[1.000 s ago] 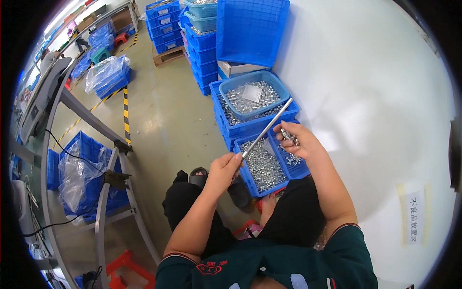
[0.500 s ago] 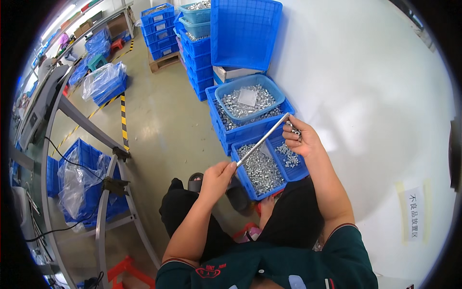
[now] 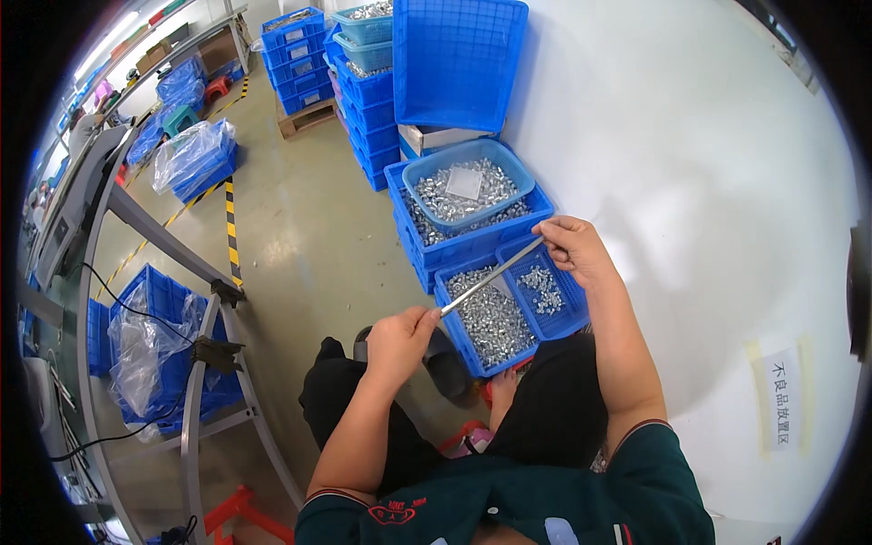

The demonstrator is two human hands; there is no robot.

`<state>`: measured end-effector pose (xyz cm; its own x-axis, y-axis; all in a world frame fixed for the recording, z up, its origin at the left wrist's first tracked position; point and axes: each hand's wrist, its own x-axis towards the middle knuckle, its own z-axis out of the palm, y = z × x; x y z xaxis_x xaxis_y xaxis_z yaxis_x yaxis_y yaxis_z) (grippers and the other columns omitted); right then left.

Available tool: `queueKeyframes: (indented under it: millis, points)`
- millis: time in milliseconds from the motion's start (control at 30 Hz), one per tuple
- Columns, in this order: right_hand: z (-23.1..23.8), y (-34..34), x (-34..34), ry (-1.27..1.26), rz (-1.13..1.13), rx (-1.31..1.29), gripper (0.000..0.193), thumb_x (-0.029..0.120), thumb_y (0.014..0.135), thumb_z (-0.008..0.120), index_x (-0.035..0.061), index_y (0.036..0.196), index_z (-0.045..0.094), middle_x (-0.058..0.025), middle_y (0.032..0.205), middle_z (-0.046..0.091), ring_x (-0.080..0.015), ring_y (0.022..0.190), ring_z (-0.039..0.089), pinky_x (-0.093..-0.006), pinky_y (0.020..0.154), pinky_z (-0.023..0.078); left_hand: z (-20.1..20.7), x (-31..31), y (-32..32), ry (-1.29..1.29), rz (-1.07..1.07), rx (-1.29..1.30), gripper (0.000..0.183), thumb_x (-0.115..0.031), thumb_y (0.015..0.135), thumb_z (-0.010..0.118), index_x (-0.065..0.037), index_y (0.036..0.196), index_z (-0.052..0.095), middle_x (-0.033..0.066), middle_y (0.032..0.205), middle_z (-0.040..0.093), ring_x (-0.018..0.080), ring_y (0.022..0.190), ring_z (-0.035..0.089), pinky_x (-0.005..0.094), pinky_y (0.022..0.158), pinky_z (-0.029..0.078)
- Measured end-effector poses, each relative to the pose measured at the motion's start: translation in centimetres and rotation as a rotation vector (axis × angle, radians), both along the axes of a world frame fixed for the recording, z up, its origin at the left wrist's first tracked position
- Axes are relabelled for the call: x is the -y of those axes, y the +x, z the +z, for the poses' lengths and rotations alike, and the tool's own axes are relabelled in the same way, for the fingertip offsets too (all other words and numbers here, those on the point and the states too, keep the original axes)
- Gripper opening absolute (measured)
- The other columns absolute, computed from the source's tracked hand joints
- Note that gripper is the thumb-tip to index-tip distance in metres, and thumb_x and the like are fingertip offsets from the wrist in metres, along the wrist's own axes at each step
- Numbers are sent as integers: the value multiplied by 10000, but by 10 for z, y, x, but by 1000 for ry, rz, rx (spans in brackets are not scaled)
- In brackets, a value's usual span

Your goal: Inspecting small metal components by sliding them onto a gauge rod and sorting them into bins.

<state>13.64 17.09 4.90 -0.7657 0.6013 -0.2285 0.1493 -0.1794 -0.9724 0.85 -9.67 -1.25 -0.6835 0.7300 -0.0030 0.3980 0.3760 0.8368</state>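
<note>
A thin silvery metal rod point(image 3: 490, 279) slants between my hands above a divided blue bin point(image 3: 472, 356). My left hand point(image 3: 400, 343) is closed round its lower, nearer end. At the upper, farther end, the fingers of my right hand point(image 3: 577, 252) pinch the tip; whether small parts are tucked in that palm is hidden. Beneath the rod, the bin's left compartment is heaped with small shiny metal fittings point(image 3: 495, 327). Fewer small metal pieces point(image 3: 543, 292) lie in the right compartment.
Behind the bin, a light-blue basket point(image 3: 422, 207) of metal parts sits on stacked blue crates. Taller crate stacks point(image 3: 300, 68) stand farther back. A white wall point(image 3: 672, 182) bounds the right; a grey metal frame point(image 3: 193, 409) with a black cable stands left.
The fingers of my right hand have closed in at the rod's tip; the small metal parts seen in them earlier no longer show. My left hand and the rod's lower end have shifted slightly left.
</note>
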Motion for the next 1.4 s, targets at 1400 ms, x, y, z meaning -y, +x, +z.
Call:
queueKeyframes:
  millis: [1400]
  points:
    - [-6,-5,17,-354,63,-423,159,138,868,569,-2,941,562,-14,676,488,-43,487,369,-160,384,274,-16,-16,10,214,-215,976,325,-328,903,483,-54,743,554,8,549,480,76,424,408,207,397,303]
